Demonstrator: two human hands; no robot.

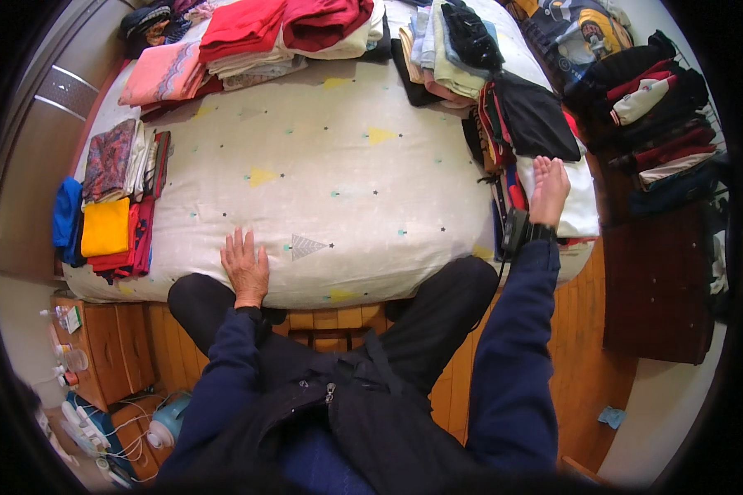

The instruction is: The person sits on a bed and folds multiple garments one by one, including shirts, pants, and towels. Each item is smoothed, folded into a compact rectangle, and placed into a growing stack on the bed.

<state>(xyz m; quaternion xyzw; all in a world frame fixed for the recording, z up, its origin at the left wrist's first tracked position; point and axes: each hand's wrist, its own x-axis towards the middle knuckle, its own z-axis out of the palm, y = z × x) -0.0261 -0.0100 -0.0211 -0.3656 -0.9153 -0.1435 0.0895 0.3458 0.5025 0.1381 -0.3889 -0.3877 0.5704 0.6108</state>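
My left hand rests flat on the patterned bed sheet, fingers spread and nothing held. At the right side of the bed my right hand is over a folded white cloth, palm up, its fingertips at the edge of a folded black garment. No cloth shows in its grasp. Folded dark and red garments are stacked beside it. Stacks at the left hold a folded yellow cloth and a patterned garment. Red garments and a pink cloth lie at the far side.
A wooden nightstand holding small bottles stands at the lower left, with cables and a teal jug near it. Clothes hang or lie along the right wall above a dark red chest. My knees touch the bed's near edge.
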